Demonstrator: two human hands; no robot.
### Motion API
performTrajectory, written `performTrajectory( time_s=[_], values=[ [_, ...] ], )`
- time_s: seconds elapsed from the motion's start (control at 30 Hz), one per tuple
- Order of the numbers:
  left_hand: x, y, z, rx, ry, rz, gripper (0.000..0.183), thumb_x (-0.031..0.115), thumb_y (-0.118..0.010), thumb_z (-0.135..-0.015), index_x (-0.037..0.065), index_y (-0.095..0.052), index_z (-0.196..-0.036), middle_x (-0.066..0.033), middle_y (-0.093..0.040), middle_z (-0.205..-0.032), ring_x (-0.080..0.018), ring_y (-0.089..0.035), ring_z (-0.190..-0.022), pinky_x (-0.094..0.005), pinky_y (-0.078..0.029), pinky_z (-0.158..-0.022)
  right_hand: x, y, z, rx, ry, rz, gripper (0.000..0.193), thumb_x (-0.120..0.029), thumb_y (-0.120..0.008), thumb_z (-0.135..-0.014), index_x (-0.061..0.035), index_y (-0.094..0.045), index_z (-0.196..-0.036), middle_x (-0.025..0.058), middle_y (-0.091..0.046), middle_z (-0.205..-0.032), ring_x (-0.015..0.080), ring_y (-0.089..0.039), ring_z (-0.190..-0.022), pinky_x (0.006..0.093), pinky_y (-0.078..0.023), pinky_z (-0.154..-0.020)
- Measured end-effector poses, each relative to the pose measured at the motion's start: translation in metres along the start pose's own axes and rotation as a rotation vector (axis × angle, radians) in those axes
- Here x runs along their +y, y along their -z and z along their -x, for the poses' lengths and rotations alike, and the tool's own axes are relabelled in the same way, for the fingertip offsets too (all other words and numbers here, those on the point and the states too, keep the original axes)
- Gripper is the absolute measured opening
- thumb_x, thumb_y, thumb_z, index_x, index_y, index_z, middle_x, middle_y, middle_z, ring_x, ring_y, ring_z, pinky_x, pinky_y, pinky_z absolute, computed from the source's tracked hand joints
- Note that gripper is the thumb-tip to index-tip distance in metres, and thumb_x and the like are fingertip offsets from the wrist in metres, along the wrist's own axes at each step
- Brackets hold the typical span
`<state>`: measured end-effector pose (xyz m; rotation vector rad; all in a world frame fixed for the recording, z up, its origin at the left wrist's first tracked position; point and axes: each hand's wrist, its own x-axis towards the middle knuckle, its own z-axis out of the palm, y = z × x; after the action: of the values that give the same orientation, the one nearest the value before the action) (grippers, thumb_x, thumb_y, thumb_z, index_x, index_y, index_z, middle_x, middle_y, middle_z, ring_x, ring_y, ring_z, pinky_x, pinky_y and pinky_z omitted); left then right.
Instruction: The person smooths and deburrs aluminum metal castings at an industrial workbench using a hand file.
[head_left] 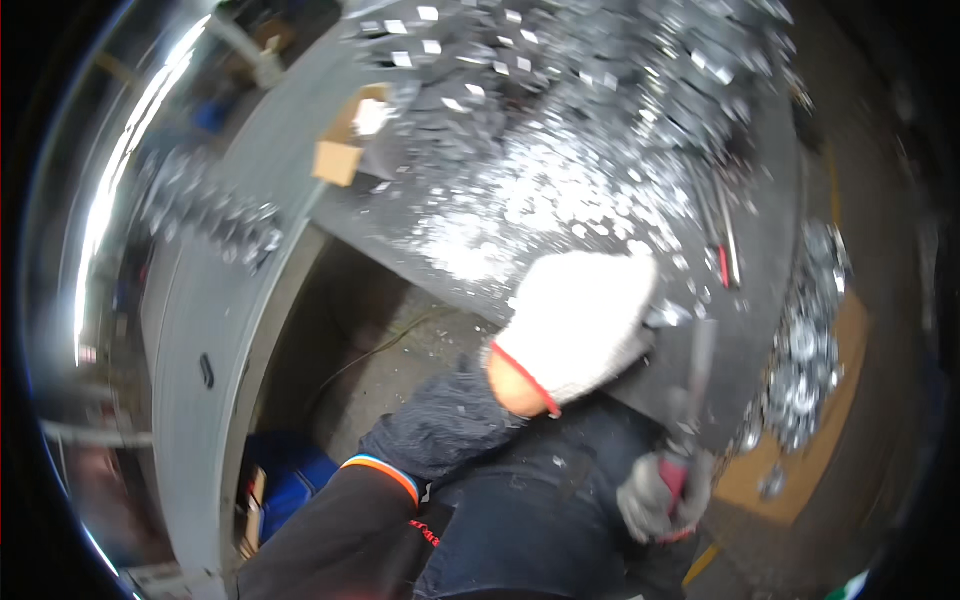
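Note:
My left hand (585,320), in a white knit glove with a red cuff, is curled at the near edge of the dark worktable (755,300). Its fingers are turned away and blurred; what they close on is hidden. A shiny metal piece (668,315) shows just beside them, and I cannot tell whether it is held. Lower right, my right hand (650,500), in a greyish glove, grips the red handle of a flat-bladed tool (703,365). The blade points up and away, smeared by motion. Small bright metal pieces (560,200) lie scattered beyond my left hand.
Large heaps of shiny metal parts (610,70) cover the table's far side. Two slim tools (728,240) lie at the right, one red-tipped. An open cardboard box (338,160) stands far left beside a grey conveyor belt (190,400) carrying parts. More parts (800,370) sit over cardboard at right.

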<state>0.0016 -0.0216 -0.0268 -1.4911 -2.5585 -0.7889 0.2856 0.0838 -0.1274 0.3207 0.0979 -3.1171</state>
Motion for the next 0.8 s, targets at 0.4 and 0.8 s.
performTrajectory(
  time_s=[0.4,0.8],
  values=[
    [-0.069,0.107,0.062,-0.502,0.259,0.646,0.050,0.034,-0.088,-0.099,0.002,-0.072,-0.134,-0.0146,-0.076,-0.112,-0.0273,-0.073,-0.106,-0.0426,-0.058,-0.092,-0.032,-0.043,-0.051,0.348,0.257,0.227,0.070,-0.061,-0.042,-0.122,-0.0141,-0.046,-0.173,-0.0058,-0.036,-0.074,0.0062,-0.026,-0.044,0.0294,-0.028,-0.037],
    [-0.232,0.441,0.127,0.303,0.758,-0.862,0.036,0.035,-0.080,-0.105,0.006,-0.071,-0.125,-0.0221,-0.077,-0.121,-0.0433,-0.075,-0.118,-0.0488,-0.059,-0.099,-0.041,-0.043,-0.059,0.343,0.165,0.364,0.068,-0.061,-0.044,-0.122,-0.0155,-0.048,-0.172,-0.0039,-0.040,-0.077,0.0099,-0.030,-0.047,0.0318,-0.030,-0.040]
  ],
)
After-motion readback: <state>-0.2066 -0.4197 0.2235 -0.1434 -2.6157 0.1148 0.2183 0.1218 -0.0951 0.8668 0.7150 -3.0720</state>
